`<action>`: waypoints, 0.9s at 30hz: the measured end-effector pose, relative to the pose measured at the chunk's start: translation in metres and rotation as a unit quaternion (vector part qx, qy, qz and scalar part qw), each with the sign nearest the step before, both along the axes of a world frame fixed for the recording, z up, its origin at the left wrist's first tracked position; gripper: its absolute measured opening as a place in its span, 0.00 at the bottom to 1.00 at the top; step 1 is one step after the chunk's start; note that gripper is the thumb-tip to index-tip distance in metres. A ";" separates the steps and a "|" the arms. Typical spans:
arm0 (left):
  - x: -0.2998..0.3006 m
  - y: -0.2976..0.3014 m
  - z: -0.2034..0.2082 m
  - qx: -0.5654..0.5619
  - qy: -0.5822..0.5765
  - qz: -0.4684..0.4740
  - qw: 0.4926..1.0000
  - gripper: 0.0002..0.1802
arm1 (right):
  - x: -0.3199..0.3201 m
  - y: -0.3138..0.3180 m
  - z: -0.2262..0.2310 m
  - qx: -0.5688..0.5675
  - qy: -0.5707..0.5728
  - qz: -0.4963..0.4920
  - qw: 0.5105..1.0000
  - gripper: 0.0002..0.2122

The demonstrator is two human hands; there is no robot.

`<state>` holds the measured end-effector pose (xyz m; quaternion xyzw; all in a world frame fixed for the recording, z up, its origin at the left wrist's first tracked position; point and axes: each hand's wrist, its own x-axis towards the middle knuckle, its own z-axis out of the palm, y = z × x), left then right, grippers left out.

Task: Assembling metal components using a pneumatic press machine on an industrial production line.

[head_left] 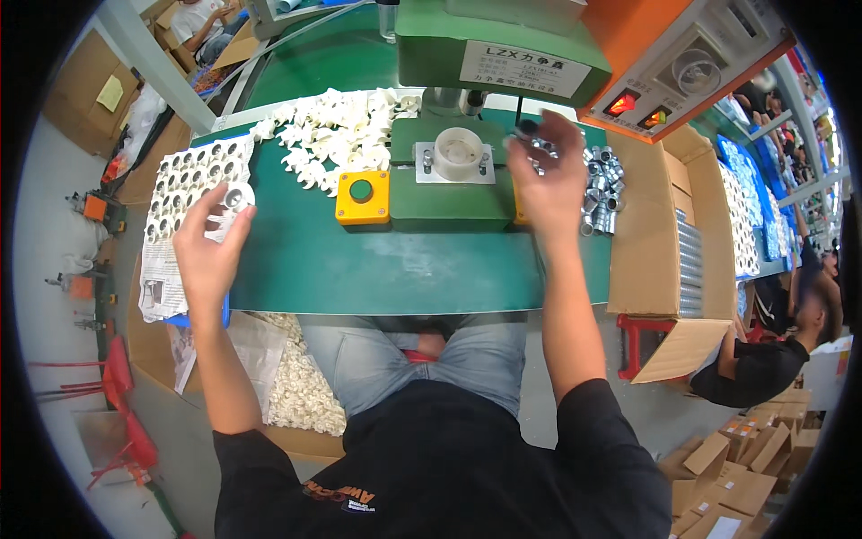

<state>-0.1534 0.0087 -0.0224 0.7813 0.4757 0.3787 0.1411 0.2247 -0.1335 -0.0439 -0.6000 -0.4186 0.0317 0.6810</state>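
Over the tray at the left, my left hand [208, 251] pinches a white plastic fitting [239, 198] with a round metal insert in it. Rows of similar white fittings [193, 171] lie there on printed paper. My right hand [549, 171] is raised at the right of the green press [453, 198], its fingers curled around a short metal ring [528, 128]. Below and beside that hand, a heap of shiny metal rings [602, 184] sits on the table. The press's round white holder [458, 153] stands between my hands, with no fitting visible in it.
Loose white fittings [337, 130] are piled left of the press. A yellow box with a green button [362, 190] stands in front of them. An orange control box [691, 67] overhangs the right side, above a carton [646, 234]. A carton of white parts [305, 386] is below the table.
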 end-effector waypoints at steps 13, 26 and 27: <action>-0.032 -0.004 -0.005 0.058 0.035 0.061 0.996 0.24 | -0.035 0.048 0.009 0.014 -0.009 0.037 0.999 0.19; -0.117 0.025 -0.023 0.079 0.110 0.253 0.958 0.30 | -0.015 -0.039 -0.029 -0.044 -0.084 -0.029 0.995 0.19; -0.134 0.028 -0.026 0.049 0.112 0.280 0.952 0.31 | -0.026 -0.054 -0.034 -0.064 -0.107 0.019 0.992 0.17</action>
